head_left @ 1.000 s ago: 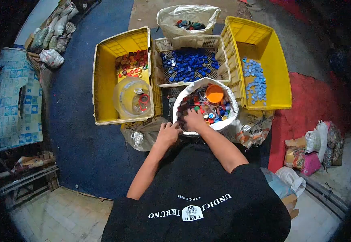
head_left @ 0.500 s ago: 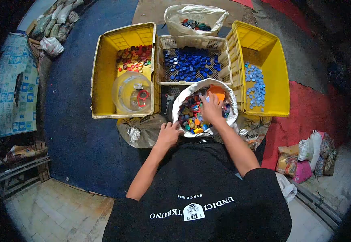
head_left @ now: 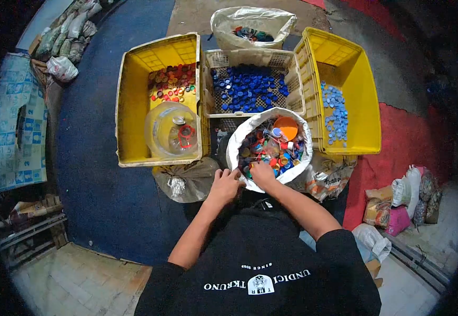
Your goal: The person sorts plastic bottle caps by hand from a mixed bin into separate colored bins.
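A white sack (head_left: 234,152) full of mixed plastic bottle caps (head_left: 260,150) stands open right in front of me. My left hand (head_left: 226,185) is at its near left rim, with the fingers curled over the edge. Just inside the near rim, my right hand (head_left: 262,175) reaches down among the caps with bent fingers. Its fingertips are hidden, and I cannot see what they hold. An orange bowl-like piece (head_left: 286,128) lies at the far side of the sack, with a blue-and-white cap (head_left: 277,132) beside it.
A yellow crate (head_left: 125,105) at left holds red and yellow caps and a clear plastic container (head_left: 171,130). Dark blue caps lie in a white crate (head_left: 260,56), light blue ones in the right yellow crate (head_left: 363,105). Another sack (head_left: 221,34) stands behind; tied bags (head_left: 184,184) are below.
My right hand has moved from the far side of the sack to the near rim, uncovering the orange piece. My left hand stays at the rim, its fingers more curled.
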{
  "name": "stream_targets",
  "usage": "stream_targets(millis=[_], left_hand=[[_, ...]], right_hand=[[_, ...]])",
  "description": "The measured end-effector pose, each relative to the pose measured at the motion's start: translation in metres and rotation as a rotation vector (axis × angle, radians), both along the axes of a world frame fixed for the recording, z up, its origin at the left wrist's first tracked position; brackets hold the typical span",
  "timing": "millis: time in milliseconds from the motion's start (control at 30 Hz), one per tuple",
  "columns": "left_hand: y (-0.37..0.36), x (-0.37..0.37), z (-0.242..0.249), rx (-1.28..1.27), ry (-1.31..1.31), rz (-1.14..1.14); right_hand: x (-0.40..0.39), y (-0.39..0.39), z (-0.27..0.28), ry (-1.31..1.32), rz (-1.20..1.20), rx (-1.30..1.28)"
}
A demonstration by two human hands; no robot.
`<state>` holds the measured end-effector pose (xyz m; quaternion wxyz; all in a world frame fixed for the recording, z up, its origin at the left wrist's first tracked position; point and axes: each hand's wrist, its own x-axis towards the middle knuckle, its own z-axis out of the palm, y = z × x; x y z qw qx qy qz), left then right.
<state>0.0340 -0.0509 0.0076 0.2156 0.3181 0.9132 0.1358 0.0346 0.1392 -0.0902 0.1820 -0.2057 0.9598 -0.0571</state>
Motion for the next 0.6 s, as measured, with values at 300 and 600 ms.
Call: stream_targets(millis=[300, 600], left_hand=[[0.002, 0.005, -0.002, -0.113, 0.013, -0.024], [0.033, -0.048, 0.003, 0.142, 0.16, -0.015]], right_hand=[[0.012, -0.005, -0.007, 0.101, -0.094, 0.06], [0.008, 0.033, 0.041, 0.316, -0.483, -0.641]])
